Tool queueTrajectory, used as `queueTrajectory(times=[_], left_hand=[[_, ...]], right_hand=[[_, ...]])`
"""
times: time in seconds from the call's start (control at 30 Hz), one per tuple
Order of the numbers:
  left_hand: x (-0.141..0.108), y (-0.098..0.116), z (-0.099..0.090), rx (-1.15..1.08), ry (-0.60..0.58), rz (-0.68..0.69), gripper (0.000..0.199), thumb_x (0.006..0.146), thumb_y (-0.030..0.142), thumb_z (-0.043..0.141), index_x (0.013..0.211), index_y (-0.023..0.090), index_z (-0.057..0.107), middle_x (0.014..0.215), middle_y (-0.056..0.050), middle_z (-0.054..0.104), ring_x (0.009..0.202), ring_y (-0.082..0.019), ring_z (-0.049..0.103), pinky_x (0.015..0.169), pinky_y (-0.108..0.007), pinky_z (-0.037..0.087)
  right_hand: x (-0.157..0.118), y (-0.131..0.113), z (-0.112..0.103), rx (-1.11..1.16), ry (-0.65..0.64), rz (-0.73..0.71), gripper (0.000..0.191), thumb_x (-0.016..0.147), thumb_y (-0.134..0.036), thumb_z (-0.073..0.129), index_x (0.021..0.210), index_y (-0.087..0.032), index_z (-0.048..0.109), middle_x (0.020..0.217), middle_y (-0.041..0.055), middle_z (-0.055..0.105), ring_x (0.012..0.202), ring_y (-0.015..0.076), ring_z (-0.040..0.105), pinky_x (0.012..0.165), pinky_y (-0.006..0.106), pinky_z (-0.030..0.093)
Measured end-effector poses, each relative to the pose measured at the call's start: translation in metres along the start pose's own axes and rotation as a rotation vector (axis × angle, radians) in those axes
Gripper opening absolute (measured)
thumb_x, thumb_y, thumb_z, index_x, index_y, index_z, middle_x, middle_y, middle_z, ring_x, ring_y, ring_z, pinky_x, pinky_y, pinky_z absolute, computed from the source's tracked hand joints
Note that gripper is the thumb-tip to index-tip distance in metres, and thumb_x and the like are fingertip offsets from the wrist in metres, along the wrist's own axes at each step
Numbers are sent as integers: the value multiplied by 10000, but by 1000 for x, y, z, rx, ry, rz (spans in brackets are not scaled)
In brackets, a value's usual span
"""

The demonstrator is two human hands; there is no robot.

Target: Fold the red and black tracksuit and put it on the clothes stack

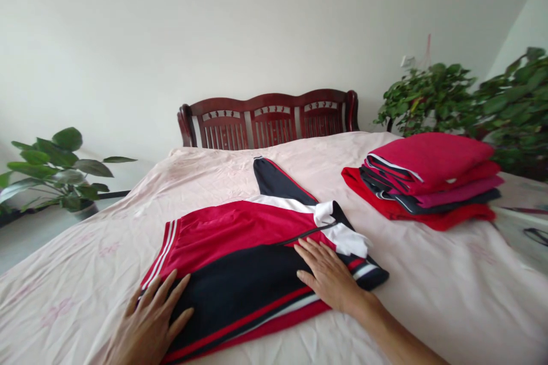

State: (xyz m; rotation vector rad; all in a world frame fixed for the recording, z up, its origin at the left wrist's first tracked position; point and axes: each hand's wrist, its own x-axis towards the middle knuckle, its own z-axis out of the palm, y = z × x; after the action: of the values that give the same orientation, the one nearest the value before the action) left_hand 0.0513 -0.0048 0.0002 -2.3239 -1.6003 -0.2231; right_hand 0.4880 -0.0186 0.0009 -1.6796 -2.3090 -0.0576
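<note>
A red, navy and white jacket (231, 274) is spread on a bed (449, 285), touched at its near-left corner by the left hand (149, 319) and right of center by the right hand (329, 275). Each grip is splayed wide, nothing held. Folded clothes (432, 165) are stacked far right.

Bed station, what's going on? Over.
Left hand, right hand: flat on jacket. Jacket spread, one sleeve pointing toward headboard. Folded clothes at right, clear of jacket.

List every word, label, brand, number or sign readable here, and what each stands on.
None readable.
Jacket: stripes and colour blocks, no visible lettering.
Folded clothes: no legible text; one small pale patch is too blurred to identify.
Bedsheet: faint flowers, no words.
</note>
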Motion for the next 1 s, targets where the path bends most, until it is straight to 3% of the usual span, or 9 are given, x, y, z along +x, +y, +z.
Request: queueTrajectory(times=[0.17, 1.0], left_hand=[[-2, -24, 4, -152, -46, -1, 564, 924, 528, 478, 1461, 361, 441, 1538, 6, 449, 1399, -265, 445, 1134, -482, 399], [-2, -15, 2, -166, -56, -50, 564, 917, 545, 477, 1448, 356, 468, 1541, -4, 453, 1423, -271, 407, 1162, -511, 348]], right_hand=[[1, 2, 1, 20, -21, 14, 603, 983, -491, 439, 1529, -248, 362, 1586, 38, 339, 1457, 274, 315, 1188, 503, 290], [2, -5, -13, 54, -64, 46, 595, 973, -493, 450, 1509, -237, 402, 1577, 52, 360, 1454, 267, 323, 1193, 504, 280]])
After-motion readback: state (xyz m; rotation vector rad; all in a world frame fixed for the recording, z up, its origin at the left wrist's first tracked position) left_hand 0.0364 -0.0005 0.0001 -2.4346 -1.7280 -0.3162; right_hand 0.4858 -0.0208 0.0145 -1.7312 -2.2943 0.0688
